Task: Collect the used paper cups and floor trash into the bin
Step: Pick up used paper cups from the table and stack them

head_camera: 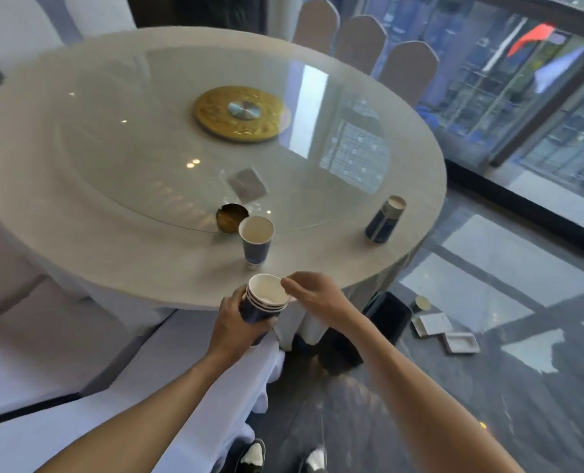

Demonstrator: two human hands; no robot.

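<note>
- Indoors, a round table (79, 186) under a glass turntable (167, 131) spreads out beyond both hands, covered chairs ringing its far side.
- Dark glossy floor (488, 387) lies to the right of the right hand, with a black bin (387, 314) just below and right of that wrist.
- Flat white trays (433, 324) and a small cup (422, 303) litter the floor right of the bin.
- Left hand (237, 324) wraps around a stack of cups (266, 298), fingers curled on the blue sides, at the table's near edge.
- Right hand (314, 295) pinches the rim of the top cup, thumb and forefinger pressed together.
- One cup (255, 238) stands upright just beyond the hands; another cup (386, 218) stands farther right, near the table's edge.
</note>
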